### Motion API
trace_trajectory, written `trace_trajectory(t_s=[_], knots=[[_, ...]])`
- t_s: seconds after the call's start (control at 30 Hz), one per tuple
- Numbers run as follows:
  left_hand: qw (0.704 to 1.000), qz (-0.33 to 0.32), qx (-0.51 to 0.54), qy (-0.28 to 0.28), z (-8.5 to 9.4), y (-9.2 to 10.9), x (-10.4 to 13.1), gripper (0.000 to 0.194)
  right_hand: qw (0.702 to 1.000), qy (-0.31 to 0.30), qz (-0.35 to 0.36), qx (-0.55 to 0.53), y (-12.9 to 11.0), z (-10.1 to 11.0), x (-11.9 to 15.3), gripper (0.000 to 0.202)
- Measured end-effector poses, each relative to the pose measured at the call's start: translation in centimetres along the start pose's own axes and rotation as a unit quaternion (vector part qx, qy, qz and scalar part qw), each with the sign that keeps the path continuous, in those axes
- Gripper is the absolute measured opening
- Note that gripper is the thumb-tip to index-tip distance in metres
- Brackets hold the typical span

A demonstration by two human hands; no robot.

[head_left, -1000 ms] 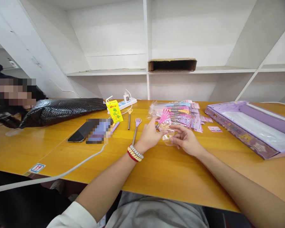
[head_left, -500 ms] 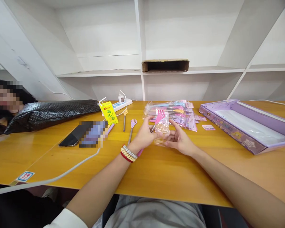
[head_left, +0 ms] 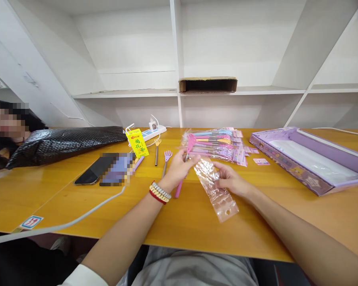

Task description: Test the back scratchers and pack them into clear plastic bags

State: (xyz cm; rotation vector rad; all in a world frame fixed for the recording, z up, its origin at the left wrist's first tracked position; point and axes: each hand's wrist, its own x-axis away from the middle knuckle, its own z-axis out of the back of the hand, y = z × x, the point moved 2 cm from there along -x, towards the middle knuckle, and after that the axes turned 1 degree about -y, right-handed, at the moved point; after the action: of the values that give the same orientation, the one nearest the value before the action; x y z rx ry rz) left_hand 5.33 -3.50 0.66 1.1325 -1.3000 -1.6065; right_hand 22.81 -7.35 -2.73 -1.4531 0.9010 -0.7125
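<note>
My left hand (head_left: pixel 176 167) is closed around a pink back scratcher (head_left: pixel 191 143), its claw head above the fingers and its pink handle end showing below. The thumb also meets the top end of a clear plastic bag (head_left: pixel 209 183). Farther along, the bag is pinched by my right hand (head_left: pixel 231 180); its end with a round hole hangs toward me. To the left lie a purple back scratcher (head_left: pixel 167 156) and a yellow-orange one (head_left: pixel 157 143). Behind my hands is a pile of bagged back scratchers (head_left: pixel 223 140).
A purple display box (head_left: pixel 301 171) stands at the right, with a small printed card (head_left: pixel 261 161) beside it. At the left are a yellow drink carton (head_left: pixel 137 142), a power strip (head_left: pixel 158 130), a phone (head_left: pixel 91 174) and a black padded bag (head_left: pixel 77 143). A white cable (head_left: pixel 92 214) crosses the table; a person sits far left.
The clear bag has swung out, its holed end now toward me and to the right. The pink scratcher's head has shifted left and its lower handle now shows.
</note>
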Motion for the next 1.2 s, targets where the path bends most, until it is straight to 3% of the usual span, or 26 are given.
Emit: trace_trajectory(t_s=[0.1,0.2,0.3,0.4,0.57,0.77,0.87,1.0,1.1,1.2], knots=[[0.999,0.007,0.043,-0.005,0.8,-0.3,-0.3,0.041,0.998,-0.068,-0.019,-0.002,0.3,-0.2,0.1,0.052],[0.989,0.047,0.092,-0.11,0.8,0.0,0.0,0.043,0.996,-0.083,-0.003,-0.024,0.5,0.0,-0.1,0.043],[0.961,0.094,0.101,-0.241,0.1,0.6,1.0,0.046,0.996,-0.016,0.028,-0.083,0.4,0.5,-0.4,0.041],[0.942,0.109,0.091,-0.305,-0.5,1.2,1.9,0.048,0.988,0.093,0.043,-0.119,0.2,1.1,-0.7,0.03],[0.943,0.105,0.078,-0.308,-0.7,1.6,2.1,0.051,0.97,0.211,0.055,-0.107,0.2,2.0,-0.9,0.019],[0.974,0.103,0.003,-0.199,0.8,0.5,0.7,0.047,0.962,0.26,0.075,-0.048,-0.1,3.7,-0.8,0.019],[0.972,0.114,-0.015,-0.206,1.2,0.5,0.6,0.038,0.971,0.216,0.075,0.074,-0.7,4.7,-0.3,0.025],[0.957,0.124,0.003,-0.261,0.9,0.9,1.1,0.033,0.973,0.084,0.066,0.203,-1.1,4.5,0.4,0.071],[0.948,0.124,0.013,-0.294,0.8,0.9,1.4,0.033,0.983,-0.032,0.004,0.178,-1.1,3.6,0.8,0.061],[0.943,0.116,-0.002,-0.313,0.5,0.7,1.6,0.035,0.983,-0.105,-0.072,0.13,-1.2,2.9,1.1,0.055]])
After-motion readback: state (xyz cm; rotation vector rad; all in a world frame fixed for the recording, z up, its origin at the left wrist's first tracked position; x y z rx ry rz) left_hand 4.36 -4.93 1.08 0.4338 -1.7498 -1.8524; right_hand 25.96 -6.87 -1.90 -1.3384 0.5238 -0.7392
